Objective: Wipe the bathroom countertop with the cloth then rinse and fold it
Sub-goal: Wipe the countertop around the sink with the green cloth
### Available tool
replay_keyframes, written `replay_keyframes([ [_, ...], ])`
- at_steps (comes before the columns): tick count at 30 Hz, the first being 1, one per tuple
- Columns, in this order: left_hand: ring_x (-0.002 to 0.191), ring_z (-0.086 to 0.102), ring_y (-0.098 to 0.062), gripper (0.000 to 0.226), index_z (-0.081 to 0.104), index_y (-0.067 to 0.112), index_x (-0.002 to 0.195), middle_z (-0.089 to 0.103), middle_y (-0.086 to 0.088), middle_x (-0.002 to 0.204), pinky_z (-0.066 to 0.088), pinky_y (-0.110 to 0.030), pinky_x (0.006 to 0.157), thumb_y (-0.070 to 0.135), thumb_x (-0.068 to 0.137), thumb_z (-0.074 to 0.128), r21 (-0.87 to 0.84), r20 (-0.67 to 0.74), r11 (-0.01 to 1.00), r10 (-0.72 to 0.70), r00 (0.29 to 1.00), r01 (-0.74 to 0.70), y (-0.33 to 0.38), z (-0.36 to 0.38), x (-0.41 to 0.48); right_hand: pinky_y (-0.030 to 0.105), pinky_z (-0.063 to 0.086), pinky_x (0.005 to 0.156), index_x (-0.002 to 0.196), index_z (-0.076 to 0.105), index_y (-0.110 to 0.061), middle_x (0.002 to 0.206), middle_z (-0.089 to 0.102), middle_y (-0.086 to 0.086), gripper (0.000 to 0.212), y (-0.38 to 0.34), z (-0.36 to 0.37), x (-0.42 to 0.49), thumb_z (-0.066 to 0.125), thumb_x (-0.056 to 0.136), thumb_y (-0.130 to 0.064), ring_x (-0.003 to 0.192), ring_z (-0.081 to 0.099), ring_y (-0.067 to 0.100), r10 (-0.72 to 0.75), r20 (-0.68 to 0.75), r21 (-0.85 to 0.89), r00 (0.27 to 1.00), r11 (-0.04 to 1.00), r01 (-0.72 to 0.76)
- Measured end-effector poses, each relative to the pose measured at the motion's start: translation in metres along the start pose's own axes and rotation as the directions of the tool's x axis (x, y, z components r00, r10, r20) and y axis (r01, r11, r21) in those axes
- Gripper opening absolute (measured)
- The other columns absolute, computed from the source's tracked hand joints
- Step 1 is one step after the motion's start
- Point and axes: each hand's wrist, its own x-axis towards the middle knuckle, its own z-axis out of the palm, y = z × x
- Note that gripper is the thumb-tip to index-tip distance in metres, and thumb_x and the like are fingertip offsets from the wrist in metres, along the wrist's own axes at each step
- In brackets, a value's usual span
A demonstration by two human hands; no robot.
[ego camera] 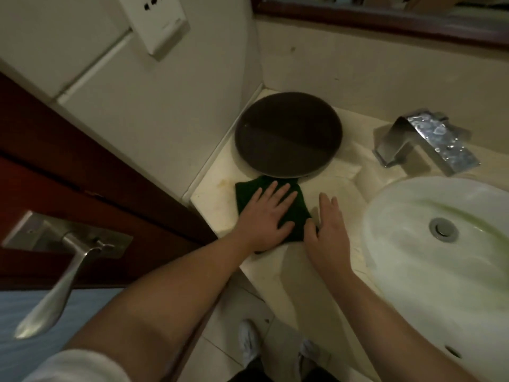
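Note:
A dark green cloth (298,209) lies flat on the cream stone countertop (214,197), just in front of a round dark tray. My left hand (265,216) presses down on the cloth with its fingers spread. My right hand (327,230) rests beside it, fingers straight, thumb touching the cloth's right edge. Part of the cloth is hidden under my left palm.
A round dark brown tray (287,137) fills the counter's back left corner. A chrome faucet (425,140) stands behind the white basin (413,260) on the right. A wooden door with a metal lever handle (59,282) stands close on the left.

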Motion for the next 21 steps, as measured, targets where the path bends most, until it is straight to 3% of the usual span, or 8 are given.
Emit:
replay_keyframes([
  [3,0.15,0.0,-0.02,0.07,0.011,0.029,0.154,0.008,0.003,0.164,0.0,-0.043,0.121,0.056,0.093,0.031,-0.007,-0.028,1.0,0.023,0.999,-0.023,-0.021,-0.002,-0.001,0.037,0.012,0.121,0.153,0.023,-0.007,0.16,0.023,0.011,0.061,0.003,0.008,0.001,0.045,0.096,-0.014,0.15,0.011,0.024,-0.031,0.019,-0.072,0.999,0.997,0.032],
  [5,0.15,0.001,-0.019,0.07,0.013,0.029,0.154,0.011,0.004,0.163,0.001,-0.043,0.121,0.056,0.093,0.033,-0.017,-0.051,0.999,0.027,0.998,-0.028,-0.025,0.001,-0.001,0.038,0.01,0.122,0.152,0.022,-0.003,0.16,0.023,0.016,0.06,0.01,0.014,0.006,0.04,0.097,-0.018,0.15,0.012,0.029,-0.056,0.023,-0.219,0.998,0.974,0.06],
  [8,0.15,0.002,-0.017,0.07,0.016,0.029,0.154,0.013,0.006,0.163,0.0,-0.041,0.121,0.055,0.092,0.037,-0.049,-0.062,0.998,0.026,0.998,-0.029,-0.03,0.002,0.0,0.043,0.013,0.121,0.151,0.021,0.001,0.159,0.022,0.02,0.065,0.024,0.02,0.015,0.024,0.095,-0.031,0.149,0.015,0.034,-0.076,0.045,-0.474,0.996,0.876,0.088],
  [11,0.15,0.0,-0.015,0.07,0.014,0.03,0.154,0.011,0.007,0.163,-0.001,-0.04,0.121,0.056,0.092,0.035,-0.037,-0.059,0.999,0.003,0.998,-0.005,-0.039,0.002,-0.003,0.041,0.009,0.121,0.153,0.014,-0.002,0.162,0.014,0.018,0.067,0.031,0.022,0.015,0.017,0.097,-0.039,0.15,0.01,0.03,-0.093,0.087,-0.579,0.992,0.806,0.127],
  [14,0.15,-0.003,-0.015,0.071,0.009,0.03,0.154,0.008,0.006,0.164,-0.001,-0.041,0.122,0.059,0.092,0.028,-0.03,-0.059,0.992,-0.125,0.99,0.123,-0.055,0.002,-0.009,0.041,0.008,0.122,0.154,0.011,-0.003,0.163,0.011,0.016,0.068,0.032,0.021,0.015,0.013,0.097,-0.04,0.151,0.007,0.028,-0.096,0.1,-0.589,0.99,0.797,0.136],
  [17,0.15,-0.004,-0.015,0.073,0.006,0.027,0.155,0.003,0.006,0.164,0.0,-0.043,0.122,0.06,0.092,0.024,-0.07,-0.085,0.943,-0.331,0.94,0.325,-0.068,0.001,-0.008,0.041,0.007,0.122,0.154,0.008,-0.004,0.163,0.009,0.015,0.068,0.03,0.02,0.016,0.013,0.097,-0.04,0.151,0.005,0.028,-0.082,0.113,-0.598,0.99,0.79,0.134],
  [21,0.15,-0.003,-0.019,0.073,0.005,0.024,0.155,0.003,0.003,0.164,0.002,-0.044,0.122,0.059,0.093,0.022,-0.087,-0.106,0.885,-0.465,0.879,0.457,-0.073,0.002,0.0,0.04,0.003,0.122,0.154,0.005,-0.004,0.163,0.005,0.015,0.065,0.03,0.02,0.016,0.017,0.1,-0.037,0.151,0.002,0.028,-0.078,0.132,-0.596,0.988,0.79,0.142],
])
